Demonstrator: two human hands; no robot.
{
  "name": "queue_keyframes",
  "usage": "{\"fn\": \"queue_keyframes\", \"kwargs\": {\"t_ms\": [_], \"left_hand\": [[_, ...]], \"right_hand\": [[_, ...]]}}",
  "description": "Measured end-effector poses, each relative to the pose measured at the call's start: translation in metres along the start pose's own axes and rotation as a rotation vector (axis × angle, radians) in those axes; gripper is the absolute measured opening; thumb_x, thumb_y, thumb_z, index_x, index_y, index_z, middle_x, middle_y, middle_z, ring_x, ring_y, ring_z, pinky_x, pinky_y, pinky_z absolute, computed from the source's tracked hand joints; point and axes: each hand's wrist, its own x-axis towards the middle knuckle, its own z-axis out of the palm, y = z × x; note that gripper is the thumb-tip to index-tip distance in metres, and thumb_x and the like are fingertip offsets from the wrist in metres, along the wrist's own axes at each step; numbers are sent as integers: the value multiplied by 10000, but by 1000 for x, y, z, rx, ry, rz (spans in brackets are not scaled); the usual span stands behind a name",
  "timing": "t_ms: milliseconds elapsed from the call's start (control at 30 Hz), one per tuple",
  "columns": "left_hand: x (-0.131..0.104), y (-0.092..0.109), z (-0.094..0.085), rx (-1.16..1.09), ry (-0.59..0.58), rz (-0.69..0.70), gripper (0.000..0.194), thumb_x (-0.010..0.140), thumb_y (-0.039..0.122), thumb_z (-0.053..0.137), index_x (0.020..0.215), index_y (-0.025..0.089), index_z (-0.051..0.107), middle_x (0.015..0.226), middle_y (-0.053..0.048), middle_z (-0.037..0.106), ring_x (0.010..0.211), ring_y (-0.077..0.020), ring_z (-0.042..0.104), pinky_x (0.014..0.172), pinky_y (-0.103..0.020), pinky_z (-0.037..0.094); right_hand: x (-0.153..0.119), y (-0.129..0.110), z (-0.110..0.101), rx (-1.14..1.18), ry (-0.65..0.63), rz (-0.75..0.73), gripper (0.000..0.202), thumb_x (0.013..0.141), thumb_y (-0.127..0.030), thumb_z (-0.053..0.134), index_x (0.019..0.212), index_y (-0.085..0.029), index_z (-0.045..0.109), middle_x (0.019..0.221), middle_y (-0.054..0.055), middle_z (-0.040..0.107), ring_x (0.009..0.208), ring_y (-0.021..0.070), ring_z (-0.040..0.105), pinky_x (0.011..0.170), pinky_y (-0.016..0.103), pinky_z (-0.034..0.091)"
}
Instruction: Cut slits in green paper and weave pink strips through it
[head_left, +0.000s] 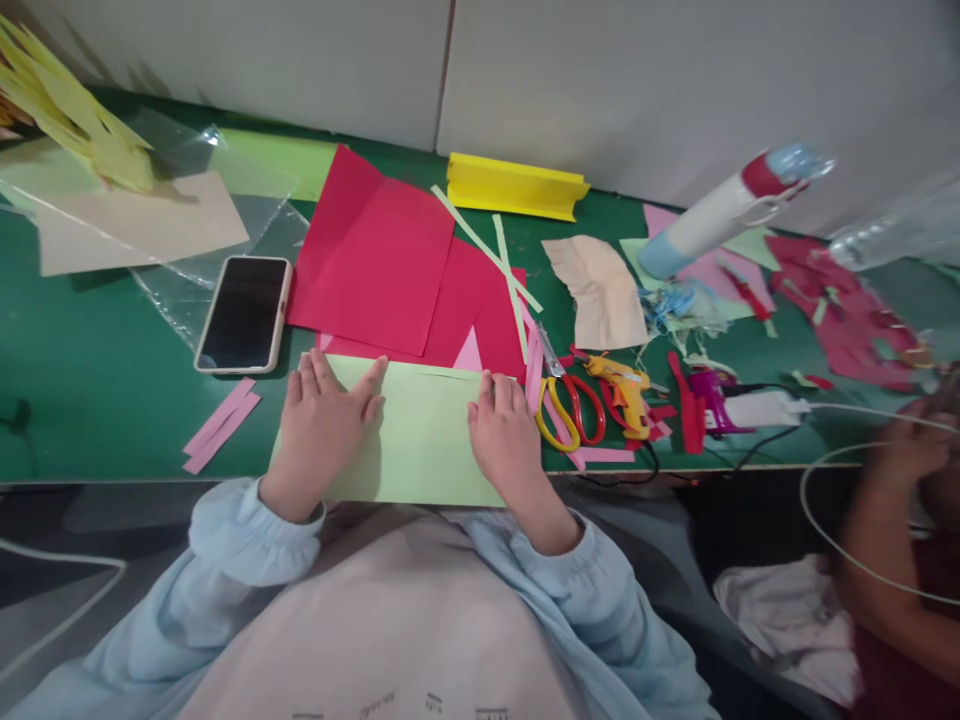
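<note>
Left hand (322, 425): flat, fingers spread. Right hand (506, 435): flat, fingers close together, clamped on nothing. Both press one pale green sheet (420, 440) at the tabletop's (90, 420) near edge. Shirt (390, 630) print: illegible. Left of sheet: two pink strips (221, 425), one phone (244, 315). Beyond: at least two red sheets (375, 250), two crossed green strips (474, 238). Right: scissors (574, 385), one yellow glue gun (622, 390).

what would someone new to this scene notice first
Probably the big red sheets on the green table, just beyond the pale green paper under the left hand and right hand. Next, the bright yellow folded card by the wall, and the scissors beside the right hand.
</note>
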Motion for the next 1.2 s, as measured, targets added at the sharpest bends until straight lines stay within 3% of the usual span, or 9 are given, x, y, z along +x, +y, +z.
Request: {"fn": "queue_keyframes", "kwargs": {"t_ms": [233,533,700,900,1067,1200], "left_hand": [[-1,0,0,-34,6,-11,529,970,369,452,1489,362,349,1603,-198,211,1428,-456,283,1053,-619,345],[0,0,-8,-7,10,-18,527,966,400,440,1480,295,395,1560,-220,313,1397,-445,356,1064,-604,334],[-2,-2,-4,-27,34,-19,537,961,411,436,1486,310,381,1567,-191,318,1414,-428,335,1072,-595,327],[-2,-3,-3,-52,37,-16,537,966,426,424,1488,309,377,1576,-222,275,1402,-471,325,1043,-616,336],[2,-4,-7,-40,3,-12,576,964,454,410,1507,274,343,1538,-270,316,1357,-492,375,960,-612,405],[0,-7,-8,-25,15,-9,609,973,468,355,1509,180,344,1510,-298,348,1348,-473,396,978,-601,401]], "right_hand": [[-6,16,1,-47,36,17,464,956,-205,435,1362,14,484,1293,249,572,1241,319,490,1041,443,407],[-5,13,-4,-89,54,41,443,947,-193,454,1309,48,538,1308,284,580,1300,359,461,1086,498,351],[-6,14,-3,-108,90,91,471,944,-243,467,1269,86,553,1318,309,558,1330,371,425,1086,483,352],[-6,24,-2,-62,102,46,460,944,-274,469,1274,37,549,1295,286,565,1326,363,401,1068,497,355],[-3,43,-14,41,157,50,375,917,-216,488,1217,-26,606,1210,209,576,1220,307,452,1063,438,379],[1,55,-23,99,195,47,338,919,-213,464,1151,-61,657,1090,185,594,1077,287,513,974,429,447]]}}
